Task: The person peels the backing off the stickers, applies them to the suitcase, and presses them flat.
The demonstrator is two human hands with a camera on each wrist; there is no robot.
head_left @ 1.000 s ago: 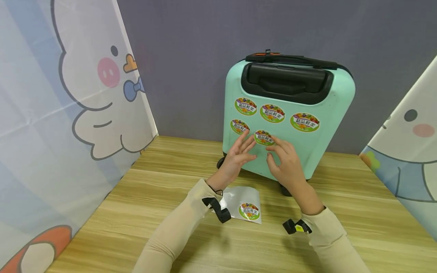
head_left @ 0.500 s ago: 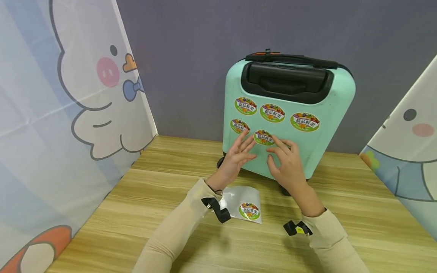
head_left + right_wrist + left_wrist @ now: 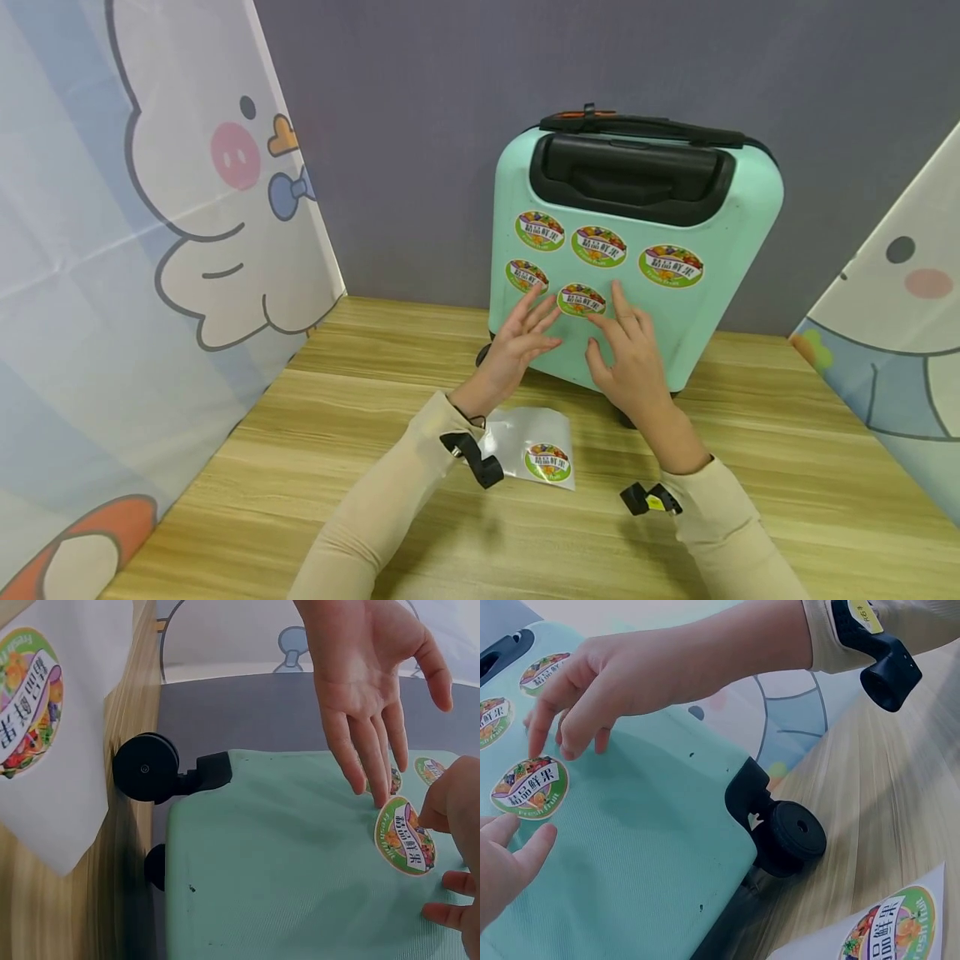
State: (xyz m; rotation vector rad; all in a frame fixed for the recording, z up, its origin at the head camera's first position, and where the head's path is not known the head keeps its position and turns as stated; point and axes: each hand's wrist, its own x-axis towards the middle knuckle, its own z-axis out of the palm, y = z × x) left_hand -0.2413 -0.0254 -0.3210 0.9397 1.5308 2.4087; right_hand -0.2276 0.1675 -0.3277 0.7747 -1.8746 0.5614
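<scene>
A mint-green suitcase (image 3: pixel 686 333) stands upright with a fruit sticker (image 3: pixel 582 301) lying on its front, in the lower row. At the sticker's left edge is my left hand (image 3: pixel 517 346), fingers fairly straight, a fingertip touching or nearly touching the rim. My right hand (image 3: pixel 633 362) reaches in from the right; one fingertip meets the sticker's right edge and another extends to the suitcase surface above it. In the left wrist view the sticker (image 3: pixel 531 787) looks flat. The right wrist view shows the left palm (image 3: pixel 367 675) with the sticker (image 3: pixel 405 836) below its fingertips.
Several matching stickers (image 3: pixel 671 266) are on the suitcase below its black handle recess (image 3: pixel 630 179). A glossy backing sheet (image 3: pixel 517 446) with one sticker (image 3: pixel 548 462) lies on the wooden table (image 3: pixel 300 500). A grey wall (image 3: pixel 405 167) stands behind; printed cartoon sheets flank both sides.
My right hand's foremost finger has moved off the sticker's right edge, up and right onto the suitcase. The left hand stays nearly still, and the sticker keeps its place.
</scene>
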